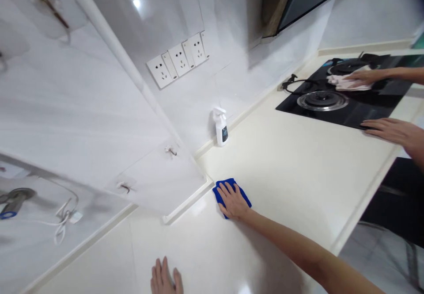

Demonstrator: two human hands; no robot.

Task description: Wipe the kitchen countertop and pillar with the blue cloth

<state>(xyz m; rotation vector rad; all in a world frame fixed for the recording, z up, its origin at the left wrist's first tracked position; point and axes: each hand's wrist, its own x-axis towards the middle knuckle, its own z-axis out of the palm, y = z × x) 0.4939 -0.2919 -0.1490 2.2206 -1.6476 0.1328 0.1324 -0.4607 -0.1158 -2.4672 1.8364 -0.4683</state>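
Note:
My right hand (234, 201) lies flat on a folded blue cloth (245, 196), pressing it to the white countertop (281, 170) right by the corner of the wall. The fingers are stretched over the cloth, and its edges show around them. At the bottom of the view, my left hand (166, 278) rests on the counter with its fingers spread, holding nothing; its wrist is out of view. Beyond the cloth, a white spray bottle (221, 128) with a dark label stands upright against the backsplash.
At the right, another person's hand (362, 78) holds a pale cloth (351, 81) on the black gas hob (351, 110); their other hand (391, 131) touches the hob's front edge. Wall sockets (179, 59) sit above the bottle. A tiled wall corner (208, 183) juts out beside the blue cloth.

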